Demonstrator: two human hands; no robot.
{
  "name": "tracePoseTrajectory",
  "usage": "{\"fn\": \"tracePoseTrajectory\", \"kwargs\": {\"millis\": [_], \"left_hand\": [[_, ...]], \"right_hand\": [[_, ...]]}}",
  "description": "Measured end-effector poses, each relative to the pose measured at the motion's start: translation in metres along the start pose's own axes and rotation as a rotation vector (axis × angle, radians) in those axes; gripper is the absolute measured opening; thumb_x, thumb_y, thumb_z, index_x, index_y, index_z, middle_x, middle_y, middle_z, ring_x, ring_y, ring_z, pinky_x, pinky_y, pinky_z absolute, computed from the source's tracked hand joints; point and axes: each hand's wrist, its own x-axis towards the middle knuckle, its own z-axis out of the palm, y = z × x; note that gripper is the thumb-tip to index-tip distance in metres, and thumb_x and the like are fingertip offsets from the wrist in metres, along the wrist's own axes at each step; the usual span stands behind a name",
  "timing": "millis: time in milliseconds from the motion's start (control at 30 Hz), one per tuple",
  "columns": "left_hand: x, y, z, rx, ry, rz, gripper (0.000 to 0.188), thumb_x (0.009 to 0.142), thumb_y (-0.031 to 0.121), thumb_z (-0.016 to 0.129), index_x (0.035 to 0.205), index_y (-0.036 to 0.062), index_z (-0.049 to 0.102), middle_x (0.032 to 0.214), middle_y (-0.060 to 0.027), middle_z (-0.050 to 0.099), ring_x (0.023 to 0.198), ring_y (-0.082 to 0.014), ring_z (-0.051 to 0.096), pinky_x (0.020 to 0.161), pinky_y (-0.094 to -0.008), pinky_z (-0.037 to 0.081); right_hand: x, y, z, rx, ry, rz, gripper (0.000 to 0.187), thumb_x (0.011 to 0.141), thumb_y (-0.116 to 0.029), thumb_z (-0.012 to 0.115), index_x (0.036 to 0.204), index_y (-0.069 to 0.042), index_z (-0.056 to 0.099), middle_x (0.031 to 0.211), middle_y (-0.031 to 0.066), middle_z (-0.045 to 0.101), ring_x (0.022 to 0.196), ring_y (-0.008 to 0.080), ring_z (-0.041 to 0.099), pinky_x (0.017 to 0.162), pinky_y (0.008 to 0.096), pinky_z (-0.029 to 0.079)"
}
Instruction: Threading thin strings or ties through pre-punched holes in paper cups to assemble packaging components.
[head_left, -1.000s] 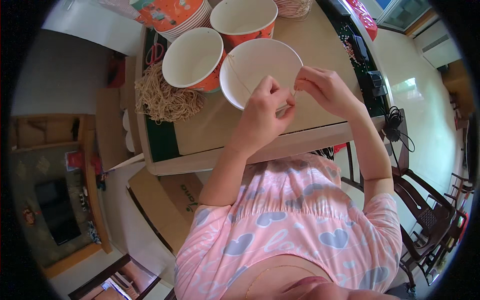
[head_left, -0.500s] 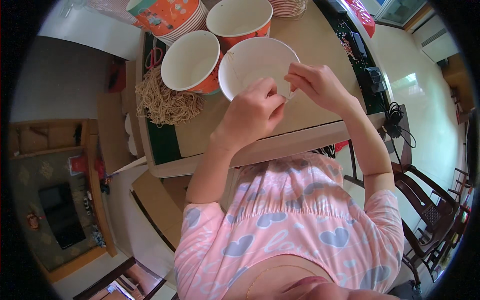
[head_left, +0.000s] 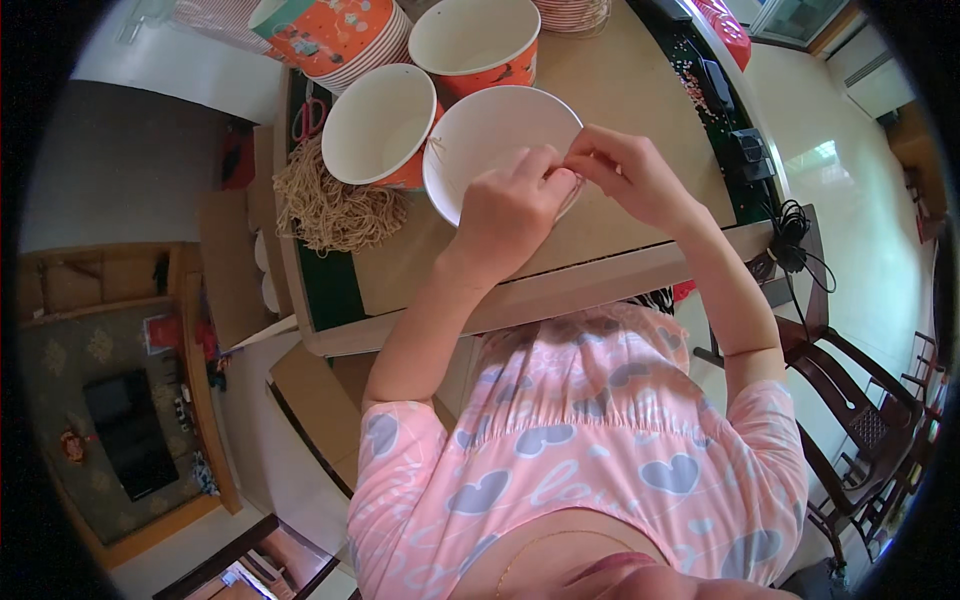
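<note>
A white-lined paper bucket (head_left: 478, 135) stands at the table's near side, its mouth facing up toward me. A short bit of beige string (head_left: 436, 148) shows at its left rim. At the right rim my left hand (head_left: 515, 205) and my right hand (head_left: 632, 172) meet, both closed in a pinch. What looks like a thin string is between their fingertips, mostly hidden by the fingers. My left hand covers part of the bucket's near rim. To the left lies a tangled pile of beige strings (head_left: 335, 205).
Two more orange-sided paper buckets, one left (head_left: 378, 125) and one behind (head_left: 475, 40), stand close by. Beyond them leans a stack of nested orange buckets (head_left: 345, 40). Red-handled scissors (head_left: 310, 118) lie by the strings. Black cable (head_left: 790, 240) hangs at the table's right corner.
The bucket has shifted slightly left and nearer to me. My hands have drawn closer together at its right rim, and the fingertips now touch.
</note>
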Motion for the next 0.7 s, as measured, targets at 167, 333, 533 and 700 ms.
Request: {"fn": "tracePoseTrajectory", "kwargs": {"millis": [167,333,533,700], "left_hand": [[-0.001,0.005,-0.006,-0.483,-0.042,-0.33,0.011,0.08,0.012,0.069,0.084,0.0043,0.062,0.088,-0.0053,0.056,0.071,-0.0197,0.059,0.059,-0.0331,0.049],[-0.003,-0.009,0.003,-0.97,-0.222,-0.69,0.011,0.084,0.011,0.066,0.087,0.0006,0.063,0.087,-0.0092,0.056,0.07,-0.0169,0.058,0.064,-0.0305,0.047],[0.003,-0.007,-0.018,-0.604,-0.333,-0.466,0.01,0.083,0.013,0.065,0.09,0.0053,0.064,0.084,-0.0066,0.056,0.072,-0.019,0.059,0.063,-0.0337,0.049],[0.0,-0.001,-0.023,-0.155,-0.275,-0.108,0.009,0.08,0.013,0.063,0.089,0.0152,0.066,0.082,-0.0019,0.055,0.074,-0.0195,0.06,0.061,-0.0359,0.051]], "right_hand": [[-0.008,0.01,0.009,0.217,0.04,0.066,0.006,0.091,-0.004,0.058,0.092,0.001,0.06,0.083,0.003,0.062,0.075,0.0092,0.057,0.066,0.0232,0.047],[-0.02,0.02,0.04,0.226,0.297,-0.101,0.007,0.087,-0.005,0.064,0.091,0.0,0.062,0.083,0.0051,0.064,0.069,0.0088,0.056,0.063,0.0233,0.046],[-0.025,0.021,0.052,0.159,0.446,-0.114,0.006,0.087,-0.005,0.064,0.09,-0.001,0.062,0.084,0.0077,0.065,0.068,0.0115,0.057,0.061,0.0236,0.047],[-0.02,0.007,0.039,0.153,0.341,-0.005,0.006,0.088,-0.005,0.062,0.089,0.0,0.058,0.076,0.0102,0.064,0.064,0.0141,0.061,0.058,0.0263,0.048]]}}
